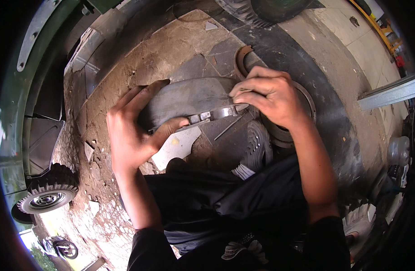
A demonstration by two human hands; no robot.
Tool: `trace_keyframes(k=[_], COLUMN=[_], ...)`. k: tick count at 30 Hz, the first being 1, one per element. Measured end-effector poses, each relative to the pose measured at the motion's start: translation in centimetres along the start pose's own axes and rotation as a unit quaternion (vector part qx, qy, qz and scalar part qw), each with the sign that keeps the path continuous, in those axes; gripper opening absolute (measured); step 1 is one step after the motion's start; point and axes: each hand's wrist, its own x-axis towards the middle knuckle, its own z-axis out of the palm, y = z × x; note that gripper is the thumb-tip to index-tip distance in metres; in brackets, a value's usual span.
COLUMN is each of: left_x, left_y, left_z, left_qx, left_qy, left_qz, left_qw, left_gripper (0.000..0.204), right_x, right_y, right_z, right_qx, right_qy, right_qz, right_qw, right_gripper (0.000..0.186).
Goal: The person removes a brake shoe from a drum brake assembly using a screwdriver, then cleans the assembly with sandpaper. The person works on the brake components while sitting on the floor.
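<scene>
A brake shoe (189,98) with a wide grey curved lining spans the space between my hands, its silver metal web facing me. My left hand (137,119) grips its left end, thumb on the near edge and fingers over the far side. At the right end, the fingers of my right hand (268,95) are pinched together against the lining's edge. Whether a small piece sits between those fingertips is hidden. Just beyond my right hand, a rusty brown curved brake shoe (240,61) lies on the floor. A round metal ring-shaped part (309,101) rests partly behind my right forearm.
Below the held shoe lie a broken pale tile piece (176,147) and a thin rod (228,128). My sandalled foot (255,147) is close by. A green vehicle body (13,90) runs along the left, and a tire (243,11) lies at the far side.
</scene>
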Motion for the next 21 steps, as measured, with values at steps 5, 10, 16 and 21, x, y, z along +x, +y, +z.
trace_keyframes(k=[5, 10, 16, 21], left_x=[0.4, 0.0, 0.1, -0.1], left_y=[0.0, -0.2, 0.0, 0.2], left_z=[0.3, 0.3, 0.1, 0.7], left_qx=[0.014, -0.012, -0.003, 0.012], left_qy=[-0.005, -0.002, -0.003, 0.008], left_qz=[0.010, -0.006, 0.000, -0.003], left_qw=[1.000, 1.000, 1.000, 1.000], left_gripper=[0.075, 0.074, 0.074, 0.073], right_x=[0.4, 1.6, -0.3, -0.1], right_y=[0.3, -1.8, -2.5, -1.8], right_z=[1.2, 2.6, 2.1, 3.6], right_qx=[0.017, -0.016, -0.016, -0.011], right_qy=[0.033, 0.053, 0.098, 0.141], right_qz=[0.010, 0.004, 0.084, 0.052], right_qw=[0.999, 0.998, 0.992, 0.989], right_gripper=[0.017, 0.017, 0.015, 0.015])
